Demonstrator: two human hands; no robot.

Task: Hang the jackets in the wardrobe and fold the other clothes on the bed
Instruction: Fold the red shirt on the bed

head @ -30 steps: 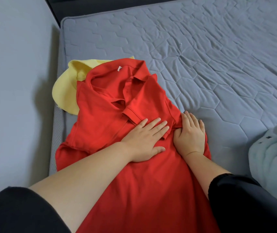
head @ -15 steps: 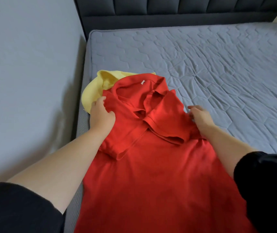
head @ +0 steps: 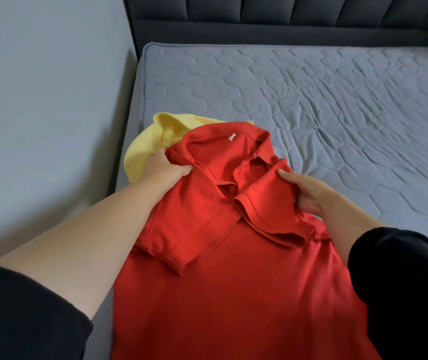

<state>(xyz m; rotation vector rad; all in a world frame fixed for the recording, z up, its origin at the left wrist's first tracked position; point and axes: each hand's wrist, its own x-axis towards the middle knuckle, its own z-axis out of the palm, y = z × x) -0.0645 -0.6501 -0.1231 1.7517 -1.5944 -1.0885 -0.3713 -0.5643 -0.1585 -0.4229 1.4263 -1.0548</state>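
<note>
A red polo shirt [head: 223, 281] lies lengthwise on the grey quilted bed [head: 311, 105], collar away from me, both sleeves folded inward over its chest. My left hand [head: 164, 167] grips the shirt at its left shoulder beside the collar. My right hand [head: 309, 190] holds the right shoulder, thumb on top of the folded sleeve and fingers under the cloth. A yellow garment [head: 150, 141] lies beneath the red collar at the bed's left edge, mostly covered.
A pale wall [head: 46, 113] runs close along the bed's left side. A dark padded headboard [head: 285, 19] stands at the far end. The mattress stretches to the right of the shirt.
Both hands left the shirt's middle, where they pressed flat, and went up to its shoulders, where they now grip the cloth. The view has risen toward the headboard.
</note>
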